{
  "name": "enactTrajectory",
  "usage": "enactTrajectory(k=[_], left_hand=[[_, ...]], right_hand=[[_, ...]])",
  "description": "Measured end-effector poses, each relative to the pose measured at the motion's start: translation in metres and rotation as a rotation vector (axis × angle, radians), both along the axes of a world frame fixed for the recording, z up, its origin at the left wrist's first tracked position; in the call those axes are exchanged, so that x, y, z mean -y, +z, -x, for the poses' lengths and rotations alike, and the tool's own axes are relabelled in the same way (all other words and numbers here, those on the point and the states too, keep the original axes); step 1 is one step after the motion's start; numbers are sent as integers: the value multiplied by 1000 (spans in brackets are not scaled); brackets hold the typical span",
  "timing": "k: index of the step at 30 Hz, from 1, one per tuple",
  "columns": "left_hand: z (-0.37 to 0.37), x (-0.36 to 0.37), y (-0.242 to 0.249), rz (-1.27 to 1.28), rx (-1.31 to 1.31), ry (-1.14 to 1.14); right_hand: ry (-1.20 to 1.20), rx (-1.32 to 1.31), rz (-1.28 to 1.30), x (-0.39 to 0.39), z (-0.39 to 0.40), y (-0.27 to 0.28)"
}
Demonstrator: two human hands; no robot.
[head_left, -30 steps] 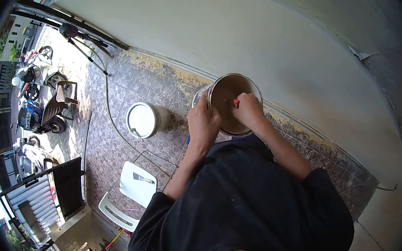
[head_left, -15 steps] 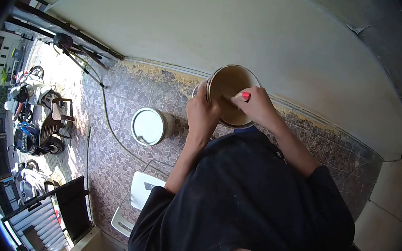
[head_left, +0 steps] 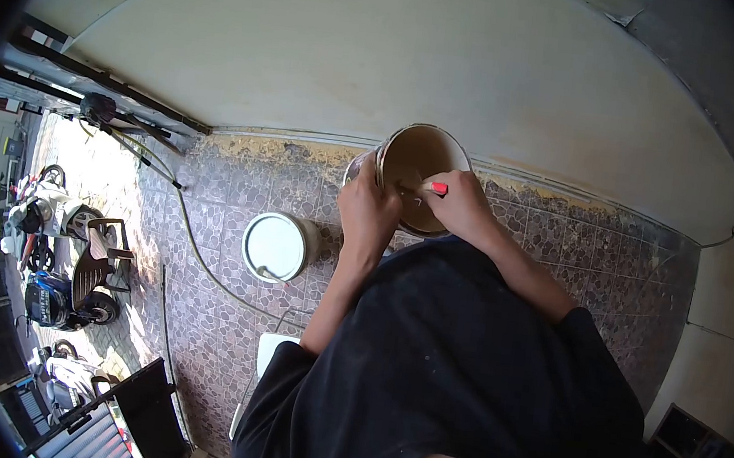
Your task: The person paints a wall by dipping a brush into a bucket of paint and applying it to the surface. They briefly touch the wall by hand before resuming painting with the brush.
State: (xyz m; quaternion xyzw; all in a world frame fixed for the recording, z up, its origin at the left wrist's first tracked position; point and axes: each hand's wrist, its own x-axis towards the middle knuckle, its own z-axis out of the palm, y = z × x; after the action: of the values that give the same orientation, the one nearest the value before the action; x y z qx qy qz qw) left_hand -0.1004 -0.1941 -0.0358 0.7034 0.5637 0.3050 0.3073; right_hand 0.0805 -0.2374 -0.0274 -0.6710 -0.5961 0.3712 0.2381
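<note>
My left hand (head_left: 371, 211) is closed on the near left rim of a round bucket (head_left: 420, 150), which is tipped so that its mouth faces me. Its inner wall looks beige. In my right hand (head_left: 460, 208) is a paintbrush (head_left: 437, 187) with a pale handle and a red end. The brush reaches down inside the bucket, and its bristles cannot be made out clearly. My right fingers are wrapped round the handle at the bucket's mouth.
A pail with a pale lid (head_left: 275, 248) stands on the patterned tile floor (head_left: 212, 338) to the left. A hose (head_left: 196, 242) runs past it. The plain wall (head_left: 331, 55) rises ahead. A white chair (head_left: 275, 353) is partly behind my left arm. Motorbikes (head_left: 55, 299) stand outside.
My right hand has shifted slightly down and left with the paintbrush, whose handle now shows more. My left hand keeps its hold on the bucket. The camera view has tilted a little.
</note>
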Motion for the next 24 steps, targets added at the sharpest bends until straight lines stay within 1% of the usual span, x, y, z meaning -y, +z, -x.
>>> enactTrajectory(k=[2, 3, 4, 6, 7, 8, 10, 11, 12, 14, 15, 16, 18, 19, 22, 24], left_hand=[[-4, 0, 2, -65, 26, -32], [-8, 0, 5, -65, 32, -38], [-10, 1, 9, -56, 52, -42], [-14, 1, 10, -49, 77, -51], [-17, 1, 8, -43, 64, -56], [-20, 1, 6, -40, 50, -56], [-27, 0, -1, -66, 36, -60], [-31, -1, -2, -91, 21, -61], [-36, -1, 1, -95, 23, -60], [-44, -1, 10, -23, 25, -85], [-48, -2, 11, -30, 22, -90], [-51, -2, 10, -44, 37, -87], [-57, -1, 9, -52, 48, -85], [-61, -2, 9, -58, 48, -85], [-73, -3, 5, -39, 34, -89], [-79, -4, 4, -18, 20, -97]], right_hand=[[-90, 22, -166, 5, 0, -4], [-29, 11, 95, 3, -8, 4], [-38, 13, 95, 7, -7, 0], [-176, 85, -238, 16, 0, -10], [-92, 15, -181, 17, -11, -9], [-90, 21, -183, 18, -11, -9], [-192, 181, -287, 22, -6, -9], [-154, 102, -250, 22, -14, -3], [-152, 104, -255, 22, -20, -6], [-134, 194, -193, 25, -28, -16], [-162, 122, -271, 24, -29, -11], [-164, 123, -274, 23, -33, -11], [-165, 147, -170, 25, -41, -11], [-192, 121, -286, 25, -40, -10], [-231, 192, -259, 26, -47, -20], [-241, 166, -284, 26, -53, -18]])
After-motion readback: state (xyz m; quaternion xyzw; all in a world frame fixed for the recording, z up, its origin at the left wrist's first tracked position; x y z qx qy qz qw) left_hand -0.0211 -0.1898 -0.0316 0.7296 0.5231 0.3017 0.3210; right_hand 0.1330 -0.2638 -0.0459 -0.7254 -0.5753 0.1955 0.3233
